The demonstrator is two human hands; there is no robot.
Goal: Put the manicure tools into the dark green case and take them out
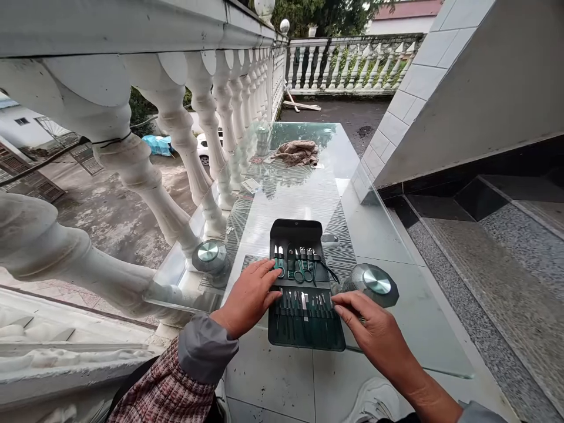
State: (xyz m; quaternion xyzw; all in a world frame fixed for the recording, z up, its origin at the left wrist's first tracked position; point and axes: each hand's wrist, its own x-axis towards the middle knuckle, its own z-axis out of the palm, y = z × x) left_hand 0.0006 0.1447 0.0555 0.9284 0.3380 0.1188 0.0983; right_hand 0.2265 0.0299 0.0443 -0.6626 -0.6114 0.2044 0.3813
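An open black manicure kit case (303, 235) lies on the glass table (388, 247), with several green and silver tools strapped in two rows, small scissors (303, 271) among them. My left hand (248, 298) lies flat on the case's left edge, fingers stretched out over the leftmost tools. My right hand (374, 335) rests at the case's right edge, fingers extended toward the lower row of tools, holding nothing.
Two round metal table mounts (208, 252) (375, 282) flank the case. A crumpled brown cloth (298, 152) and a small card (251, 185) lie farther up the glass. A white balustrade (176, 129) runs along the left; granite steps (484, 247) rise on the right.
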